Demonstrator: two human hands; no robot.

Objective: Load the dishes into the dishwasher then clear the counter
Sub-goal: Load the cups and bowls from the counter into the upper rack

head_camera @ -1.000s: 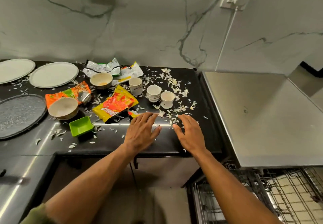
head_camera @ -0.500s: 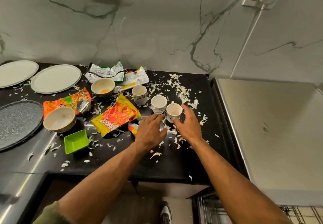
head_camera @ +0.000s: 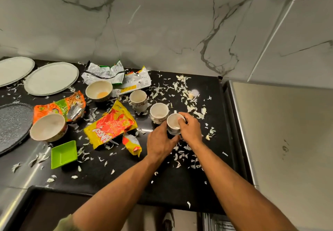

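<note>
Black counter (head_camera: 180,185), right end, under a marbled wall. We count three small white cups in a slanting row.

- Nearest cup (head_camera: 173,125): upright, white inside with a faint film at the bottom, brown print on the outer wall. It is near the middle of the counter's right half, touching or just beside the middle cup (head_camera: 159,112).
- Right hand (head_camera: 191,130): fingers curled over the right side of the nearest cup's rim, fingertips inside it, clamped on the rim.
- Left hand (head_camera: 160,141): fingers and thumb bent round the cup's near-left wall, pressed against it.
- Far cup (head_camera: 138,100): same print, standing apart to the far left.

Other dishes, all left of the cups: a bowl with an orange smear (head_camera: 98,90), a larger bowl (head_camera: 47,127), a green square dish (head_camera: 64,154), two pale plates (head_camera: 51,78) at the far left, and a dark round tray (head_camera: 12,124).

A yellow-red snack packet (head_camera: 110,124) lies between the bowls and the cups. Pale peel scraps (head_camera: 187,94) are strewn all round the cups. We see a steel top (head_camera: 279,140) to the counter's right.
</note>
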